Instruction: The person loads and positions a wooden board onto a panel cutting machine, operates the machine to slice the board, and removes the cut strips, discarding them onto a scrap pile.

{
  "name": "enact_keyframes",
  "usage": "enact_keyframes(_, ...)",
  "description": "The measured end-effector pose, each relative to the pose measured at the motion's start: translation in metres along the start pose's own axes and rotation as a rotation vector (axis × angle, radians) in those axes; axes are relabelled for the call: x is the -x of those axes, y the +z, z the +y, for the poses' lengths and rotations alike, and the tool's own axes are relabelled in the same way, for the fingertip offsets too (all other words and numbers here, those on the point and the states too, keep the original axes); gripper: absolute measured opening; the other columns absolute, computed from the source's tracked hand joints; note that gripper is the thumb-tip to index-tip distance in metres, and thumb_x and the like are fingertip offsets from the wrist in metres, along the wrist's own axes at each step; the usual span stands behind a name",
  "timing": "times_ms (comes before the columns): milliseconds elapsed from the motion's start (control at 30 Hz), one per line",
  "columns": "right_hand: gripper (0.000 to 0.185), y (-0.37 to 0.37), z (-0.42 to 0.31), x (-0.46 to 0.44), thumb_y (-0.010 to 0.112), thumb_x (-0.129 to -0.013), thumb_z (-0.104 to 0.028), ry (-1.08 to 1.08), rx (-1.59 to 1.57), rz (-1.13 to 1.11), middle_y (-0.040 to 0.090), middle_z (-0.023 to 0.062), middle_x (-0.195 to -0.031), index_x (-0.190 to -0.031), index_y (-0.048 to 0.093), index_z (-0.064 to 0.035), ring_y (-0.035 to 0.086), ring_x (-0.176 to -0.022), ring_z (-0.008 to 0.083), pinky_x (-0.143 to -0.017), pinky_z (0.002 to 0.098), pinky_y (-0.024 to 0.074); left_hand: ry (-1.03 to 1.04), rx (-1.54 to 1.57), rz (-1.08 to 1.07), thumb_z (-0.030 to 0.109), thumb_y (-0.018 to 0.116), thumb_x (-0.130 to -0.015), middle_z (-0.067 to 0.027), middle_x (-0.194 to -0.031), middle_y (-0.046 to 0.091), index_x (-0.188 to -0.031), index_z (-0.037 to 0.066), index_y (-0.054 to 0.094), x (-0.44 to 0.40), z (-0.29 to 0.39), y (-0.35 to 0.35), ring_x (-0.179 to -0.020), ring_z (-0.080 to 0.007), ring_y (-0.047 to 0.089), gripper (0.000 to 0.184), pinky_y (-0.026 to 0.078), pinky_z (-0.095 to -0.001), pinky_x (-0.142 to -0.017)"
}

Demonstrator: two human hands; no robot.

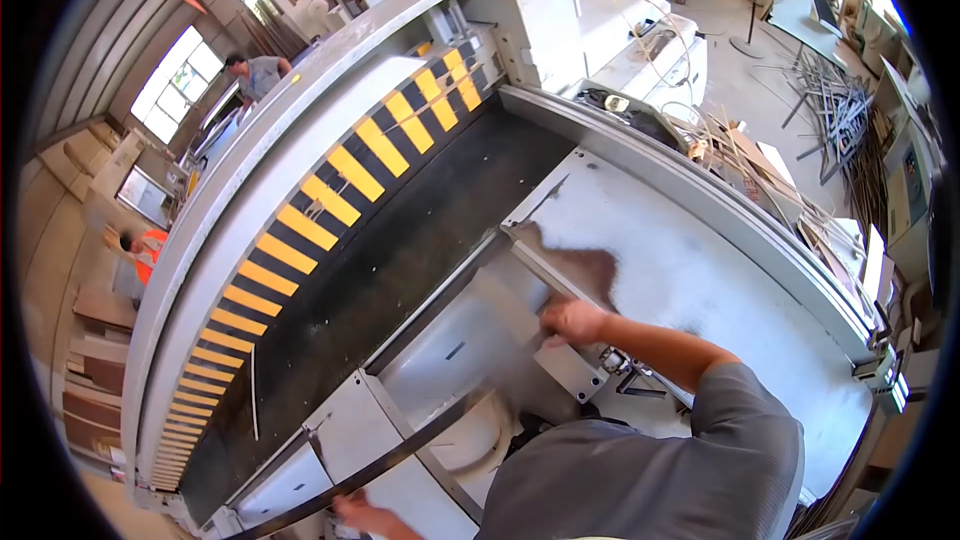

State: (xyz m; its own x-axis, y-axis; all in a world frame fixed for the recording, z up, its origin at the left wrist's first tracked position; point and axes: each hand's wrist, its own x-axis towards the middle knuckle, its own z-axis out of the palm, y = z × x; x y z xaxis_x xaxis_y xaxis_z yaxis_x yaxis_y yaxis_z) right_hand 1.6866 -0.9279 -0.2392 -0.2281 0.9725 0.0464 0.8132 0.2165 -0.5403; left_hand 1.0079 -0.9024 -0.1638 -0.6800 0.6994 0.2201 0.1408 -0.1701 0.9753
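Note:
My right hand (572,323) is closed over the gap between the machine's side tables, beside a smeared grey flat piece (508,308); motion blur hides what it grips. Low in the view, my left hand (366,514) is closed at the edge of a long dark strip (405,448). That strip runs diagonally over pale metal panels (362,422). Beyond my hands lies the dark machine bed (400,225), under a beam with yellow and black stripes (330,202).
A pale side table (690,270) with a brown stain stands right, bordered by a metal rail (720,195). A metal bracket with a lever (625,368) sits near my right forearm. Metal scraps (845,120) lie farther right. Two people (260,75) are beyond the beam.

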Motion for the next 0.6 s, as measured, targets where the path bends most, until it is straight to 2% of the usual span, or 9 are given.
enact_keyframes(33, 0.062, 0.003, -0.027, -0.001, 0.067, -0.098, -0.069, 0.023, 0.104, -0.088, 0.074, 0.0175, -0.102, -0.104, 0.07, -0.0075, 0.071, -0.099, 0.0426, -0.087, 0.0505, 0.0589, 0.368, -0.492, -0.07, 0.04, 0.053, -0.114, -0.0196, -0.132, 0.073, -0.143, -0.005, 0.062, -0.003, 0.065, -0.004, -0.125, -0.0363, 0.07, 0.055, 0.061, -0.0466, -0.108)
enact_keyframes(67, 0.064, 0.017, -0.046, 0.006, 0.069, -0.097, -0.07, -0.055, -0.089, 0.061, 0.072, 0.0188, -0.092, -0.093, 0.069, -0.0057, 0.071, -0.094, 0.043, -0.085, 0.0518, 0.0588, 0.513, -0.727, 0.067, 0.039, 0.06, -0.11, -0.022, -0.124, 0.074, -0.136, -0.004, 0.067, -0.007, 0.128, 0.007, -0.111, -0.0423, 0.072, 0.05, 0.059, -0.0531, -0.099)
enact_keyframes(100, 0.062, -0.01, -0.093, 0.012, 0.07, -0.098, -0.068, 0.174, -0.203, -0.108, 0.075, 0.0183, -0.095, -0.099, 0.075, -0.0061, 0.072, -0.096, 0.0402, -0.085, 0.0512, 0.0586, 0.655, -0.96, 0.214, 0.037, 0.068, -0.106, -0.0243, -0.117, 0.075, -0.129, -0.003, 0.072, -0.009, 0.186, 0.027, -0.098, -0.0483, 0.073, 0.046, 0.058, -0.0596, -0.09)
enact_keyframes(167, 0.063, 0.049, -0.104, 0.003, 0.063, -0.104, -0.066, 0.171, -0.66, -0.053, 0.078, 0.0162, -0.1, -0.111, 0.082, -0.0062, 0.073, -0.095, 0.0301, -0.087, 0.0464, 0.0574, 0.483, 0.114, 0.201, 0.036, 0.067, -0.108, -0.0272, -0.116, 0.076, -0.125, -0.005, 0.073, 0.0, 0.278, 0.081, -0.101, -0.0489, 0.073, 0.045, 0.06, -0.0546, -0.088)
enact_keyframes(267, 0.067, 0.099, -0.138, -0.01, 0.049, -0.114, -0.061, 0.385, -1.003, 0.035, 0.076, 0.0094, -0.095, -0.108, 0.082, -0.0028, 0.067, -0.09, 0.0217, -0.086, 0.04, 0.0542, 0.788, -0.439, 0.169, 0.038, 0.061, -0.111, -0.0255, -0.113, 0.078, -0.122, -0.004, 0.076, 0.059, 0.364, 0.123, -0.103, -0.0424, 0.075, 0.046, 0.061, -0.0488, -0.089)
enact_keyframes(367, 0.069, 0.092, -0.17, 0.001, 0.043, -0.117, -0.057, 0.516, -1.197, 0.234, 0.073, 0.0066, -0.089, -0.1, 0.079, -0.001, 0.063, -0.085, 0.0185, -0.085, 0.0356, 0.0516, 0.864, 0.373, -0.561, 0.041, 0.051, -0.116, -0.0222, -0.115, 0.08, -0.121, -0.007, 0.076, 0.068, 0.351, 0.169, -0.106, -0.0344, 0.077, 0.055, 0.062, -0.0452, -0.093)
enact_keyframes(400, 0.071, 0.087, -0.171, 0.007, 0.041, -0.118, -0.058, 0.556, -1.259, 0.348, 0.072, 0.0063, -0.088, -0.097, 0.078, -0.0009, 0.062, -0.084, 0.018, -0.085, 0.0345, 0.0509, 1.124, -0.488, -0.38, 0.044, 0.04, -0.119, -0.0239, -0.12, 0.079, -0.125, -0.013, 0.073, 0.083, 0.36, 0.172, -0.11, -0.0335, 0.077, 0.066, 0.062, -0.0449, -0.099)
enact_keyframes(433, 0.075, 0.117, -0.153, 0.003, 0.035, -0.119, -0.059, 0.472, -1.361, 0.488, 0.066, 0.0054, -0.082, -0.082, 0.07, -0.003, 0.06, -0.083, 0.0176, -0.084, 0.0367, 0.05, 0.946, 0.044, -0.786, 0.045, 0.038, -0.12, -0.026, -0.124, 0.078, -0.131, -0.015, 0.068, 0.086, 0.344, 0.189, -0.112, -0.0368, 0.076, 0.068, 0.061, -0.0455, -0.103)
enact_keyframes(600, 0.076, -0.01, -0.157, 0.097, 0.028, -0.118, -0.056, 0.487, -1.38, 1.085, 0.065, 0.0118, -0.077, -0.075, 0.064, -0.0048, 0.061, -0.078, 0.0243, -0.076, 0.0397, 0.0503, 0.469, -0.035, -1.131, 0.04, 0.04, -0.121, -0.0278, -0.128, 0.075, -0.144, -0.012, 0.058, 0.093, 0.261, 0.229, -0.114, -0.0381, 0.075, 0.06, 0.059, -0.0467, -0.105)
